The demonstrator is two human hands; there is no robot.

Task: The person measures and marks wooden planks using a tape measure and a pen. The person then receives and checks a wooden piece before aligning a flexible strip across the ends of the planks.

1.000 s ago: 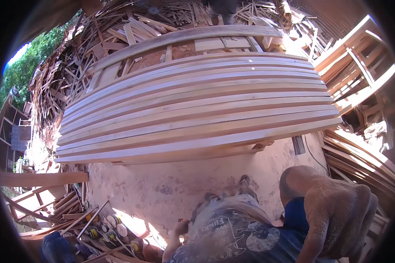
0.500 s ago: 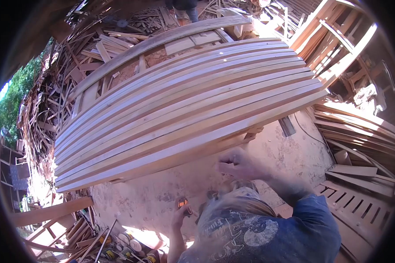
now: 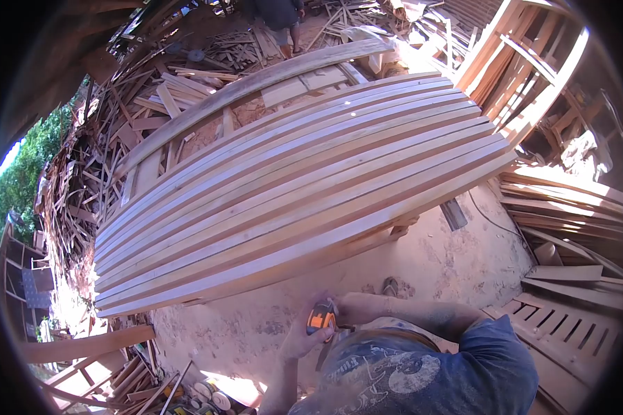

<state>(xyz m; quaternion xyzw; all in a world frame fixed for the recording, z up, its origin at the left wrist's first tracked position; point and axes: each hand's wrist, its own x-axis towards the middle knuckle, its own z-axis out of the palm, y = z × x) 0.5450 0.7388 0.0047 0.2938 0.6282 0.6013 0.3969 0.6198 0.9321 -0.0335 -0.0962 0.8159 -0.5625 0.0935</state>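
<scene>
In my left hand (image 3: 299, 340) is an orange and black tape measure (image 3: 321, 317), held in front of my body. My right hand (image 3: 345, 308) meets it from the right, its fingers closed at the tape measure's far side and partly blurred. No drawn-out blade can be made out. Beyond both hands, long pale wooden boards (image 3: 291, 187) lie side by side in a wide raised stack, with darker gaps between them. Neither hand touches the boards.
A long thick beam (image 3: 256, 83) lies behind the stack, with scrap wood (image 3: 90, 166) heaped at the left. More planks (image 3: 561, 197) are piled at the right, near a slotted wooden panel (image 3: 561, 325). Another person (image 3: 280, 17) stands at the far end. Power tools lie lower left.
My right hand has come down and left to the tape measure. My left hand has raised the tape measure slightly toward the right. The other person shows more fully at the top.
</scene>
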